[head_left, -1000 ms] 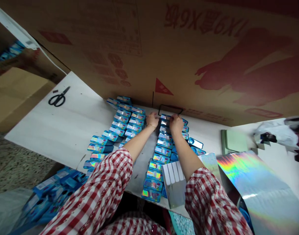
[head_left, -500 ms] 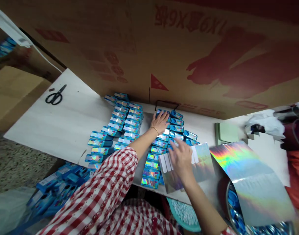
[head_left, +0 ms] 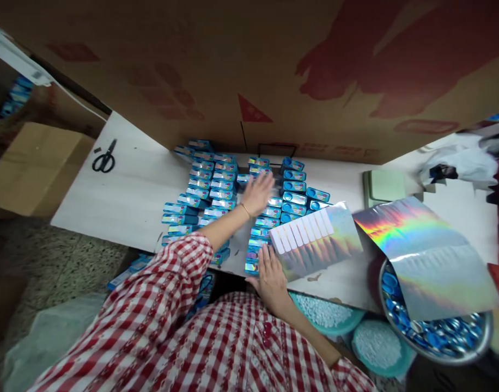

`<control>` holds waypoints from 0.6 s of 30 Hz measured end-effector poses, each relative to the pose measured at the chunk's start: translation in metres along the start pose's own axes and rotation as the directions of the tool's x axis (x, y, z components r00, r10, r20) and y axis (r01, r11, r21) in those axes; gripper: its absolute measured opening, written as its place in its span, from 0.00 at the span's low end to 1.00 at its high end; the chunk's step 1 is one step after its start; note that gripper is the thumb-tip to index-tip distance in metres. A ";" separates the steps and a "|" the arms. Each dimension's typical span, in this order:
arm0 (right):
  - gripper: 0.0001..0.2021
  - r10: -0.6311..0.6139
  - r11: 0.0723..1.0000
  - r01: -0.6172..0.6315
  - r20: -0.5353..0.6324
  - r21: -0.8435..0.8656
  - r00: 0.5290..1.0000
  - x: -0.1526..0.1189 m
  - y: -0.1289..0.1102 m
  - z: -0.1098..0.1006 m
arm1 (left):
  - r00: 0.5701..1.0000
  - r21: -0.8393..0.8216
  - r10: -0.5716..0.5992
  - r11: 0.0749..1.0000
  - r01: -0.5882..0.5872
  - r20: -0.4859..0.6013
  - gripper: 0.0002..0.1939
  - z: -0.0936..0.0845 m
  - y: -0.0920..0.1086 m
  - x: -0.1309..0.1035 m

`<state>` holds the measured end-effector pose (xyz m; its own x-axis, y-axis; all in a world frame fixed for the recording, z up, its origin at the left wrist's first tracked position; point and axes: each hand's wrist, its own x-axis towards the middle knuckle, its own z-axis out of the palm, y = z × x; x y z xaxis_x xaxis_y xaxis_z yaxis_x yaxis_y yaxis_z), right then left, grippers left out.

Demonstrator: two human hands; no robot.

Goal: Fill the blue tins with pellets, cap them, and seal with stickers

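Small blue cases with shiny labels stand in columns on the white table. My left hand [head_left: 258, 195], slightly blurred with fingers stretched out, lies over the upper part of the middle column [head_left: 267, 222]. One case there sits askew to the left of the column. My right hand [head_left: 273, 280] rests with extended fingers against the near end of that column. Beside its fingertips lies a silvery sticker sheet [head_left: 335, 247] with white strips. To the left is another double column of labelled cases [head_left: 223, 175]. Blue cases with round marks on top [head_left: 294, 187] form a column to the right.
A large cardboard box [head_left: 217, 71] walls off the back. Black scissors [head_left: 104, 159] lie at left; a green box [head_left: 384, 185] stands at right. A second shiny sheet [head_left: 433, 261] overhangs a metal bowl [head_left: 474, 348] of blue pieces. Teal basins [head_left: 407, 362] hold white bits below the table edge.
My right hand has moved from above the sticker sheet to the near end of the middle column. My left hand has shifted slightly left, and a case there now sits askew. The view has tilted downward.
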<state>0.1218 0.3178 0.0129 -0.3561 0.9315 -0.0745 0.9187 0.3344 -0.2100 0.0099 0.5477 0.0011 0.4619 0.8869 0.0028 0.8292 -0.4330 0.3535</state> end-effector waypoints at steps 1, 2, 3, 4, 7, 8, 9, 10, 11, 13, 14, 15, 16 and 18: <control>0.39 0.017 1.000 -0.017 0.002 -0.011 1.000 0.000 0.000 0.004 | 0.996 -0.012 0.084 0.996 -0.084 0.040 0.27 0.005 0.014 -0.011; 0.41 0.032 0.999 -0.032 0.001 -0.021 0.999 0.000 0.000 0.007 | 0.988 -0.022 0.137 0.991 -0.136 0.069 0.27 0.010 0.027 -0.022; 0.43 0.045 0.999 -0.045 -0.001 -0.028 0.999 0.001 0.001 0.011 | 0.982 -0.024 0.168 0.986 -0.167 0.088 0.27 0.016 0.037 -0.032; 0.44 0.054 0.998 -0.054 -0.003 -0.033 0.999 0.002 0.001 0.014 | 0.979 -0.021 0.182 0.983 -0.181 0.093 0.28 0.021 0.043 -0.040; 0.46 0.056 0.998 -0.056 -0.011 -0.038 0.998 0.005 0.000 0.020 | 0.982 -0.006 0.169 0.986 -0.169 0.081 0.28 0.030 0.043 -0.057; 0.46 0.050 0.998 -0.050 -0.014 -0.037 0.999 0.007 -0.002 0.021 | 0.985 -0.003 0.156 0.988 -0.157 0.075 0.28 0.031 0.037 -0.061; 0.46 0.043 0.998 -0.043 -0.015 -0.036 0.999 0.008 -0.003 0.022 | 0.988 0.000 0.140 0.990 -0.141 0.069 0.28 0.030 0.030 -0.064; 0.46 0.035 0.999 -0.035 -0.012 -0.033 0.999 0.011 -0.006 0.022 | 0.990 0.004 0.122 0.992 -0.122 0.065 0.27 0.028 0.022 -0.067; 0.46 0.024 0.999 -0.025 -0.005 -0.027 1.000 0.014 -0.010 0.023 | 0.993 0.007 0.103 0.995 -0.103 0.062 0.27 0.026 0.014 -0.070; 0.46 0.002 1.000 -0.002 0.016 0.000 1.000 0.022 -0.019 0.026 | 0.995 0.012 0.070 0.997 -0.071 0.064 0.27 0.020 -0.003 -0.078; 0.45 -0.008 1.000 0.008 0.025 0.016 1.000 0.027 -0.025 0.029 | 0.996 0.012 0.057 0.998 -0.058 0.068 0.27 0.017 -0.010 -0.082; 0.45 -0.017 0.999 0.016 0.030 0.033 0.999 0.032 -0.030 0.032 | 0.997 0.009 0.044 0.999 -0.045 0.070 0.26 0.013 -0.015 -0.086; 0.45 -0.023 0.999 0.021 0.033 0.050 0.999 0.037 -0.036 0.034 | 0.997 0.001 0.031 1.000 -0.031 0.068 0.26 0.010 -0.019 -0.090; 0.45 -0.047 0.995 0.044 0.029 0.088 0.999 0.045 -0.044 0.035 | 0.999 -0.031 -0.015 0.999 0.016 0.037 0.24 0.003 -0.017 -0.094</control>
<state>0.0595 0.3402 -0.0156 -0.4032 0.9104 -0.0924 0.8836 0.3611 -0.2981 -0.0466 0.4715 -0.0077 0.4609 0.8867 -0.0371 0.8265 -0.4136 0.3819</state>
